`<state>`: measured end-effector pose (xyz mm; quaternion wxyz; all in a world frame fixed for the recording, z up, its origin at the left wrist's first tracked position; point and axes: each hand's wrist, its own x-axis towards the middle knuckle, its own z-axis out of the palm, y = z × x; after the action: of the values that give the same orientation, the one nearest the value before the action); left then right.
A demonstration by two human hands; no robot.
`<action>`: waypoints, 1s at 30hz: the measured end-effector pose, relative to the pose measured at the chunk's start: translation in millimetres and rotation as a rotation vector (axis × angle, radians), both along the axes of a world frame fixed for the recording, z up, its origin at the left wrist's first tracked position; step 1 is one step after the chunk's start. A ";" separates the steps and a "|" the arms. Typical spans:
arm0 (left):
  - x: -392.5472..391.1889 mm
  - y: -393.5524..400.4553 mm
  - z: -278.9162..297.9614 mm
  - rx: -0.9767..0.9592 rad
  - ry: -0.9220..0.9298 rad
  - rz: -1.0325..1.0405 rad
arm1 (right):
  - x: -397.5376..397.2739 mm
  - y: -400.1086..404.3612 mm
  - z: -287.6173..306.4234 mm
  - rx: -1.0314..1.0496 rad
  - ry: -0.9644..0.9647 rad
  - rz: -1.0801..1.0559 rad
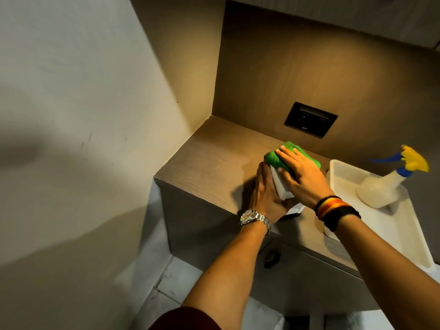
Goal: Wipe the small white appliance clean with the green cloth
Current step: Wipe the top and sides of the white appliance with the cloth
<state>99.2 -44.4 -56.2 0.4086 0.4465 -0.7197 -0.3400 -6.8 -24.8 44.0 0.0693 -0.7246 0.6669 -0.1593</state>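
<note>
Appliance [282, 186]: small, white, boxy, on the wooden counter [209, 160] near its front edge, mostly hidden by both hands. Cloth [283, 156]: green, bunched, draped over the far top end. Right hand [302, 177]: flat, fingers spread, pressing the cloth down. Left hand [266, 194]: cupped against the left side, steadying the body. To the right, a white tray [404, 234] holds a spray bottle [383, 186]. Best practice, judged: keep the brace firm, draw the cloth toward the front in overlapping strokes, then sides.
</note>
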 end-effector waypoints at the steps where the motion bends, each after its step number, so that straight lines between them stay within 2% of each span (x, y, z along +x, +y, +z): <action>1: 0.4 -0.1 -0.2 -0.021 0.029 0.005 | -2.3 14.0 -1.6 -0.009 -0.019 0.046; 6: -0.7 0.3 -3.7 0.027 -0.010 -0.002 | -36.7 62.9 -4.9 0.003 -0.053 0.132; 10: 0.6 -4.0 -1.5 0.056 0.009 0.005 | -47.8 34.1 1.2 -0.010 -0.103 0.009; 15: 1.6 -4.3 3.0 0.066 0.049 -0.004 | -15.4 -19.6 3.4 0.002 -0.110 -0.098; 23: 3.8 -3.0 -0.1 0.041 -0.046 -0.020 | -35.2 46.3 -6.9 -0.024 -0.086 0.120; 26: 3.3 -1.9 0.9 0.040 -0.062 -0.007 | -56.7 41.6 -2.8 -0.001 -0.114 0.095; 30: 5.3 -2.5 1.3 0.065 -0.022 0.008 | -46.9 0.0 2.1 0.013 -0.135 -0.003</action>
<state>104.5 -46.9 -55.0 0.3871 0.4662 -0.7111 -0.3567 -53.7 -24.7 46.1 0.1188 -0.7107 0.6629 -0.2036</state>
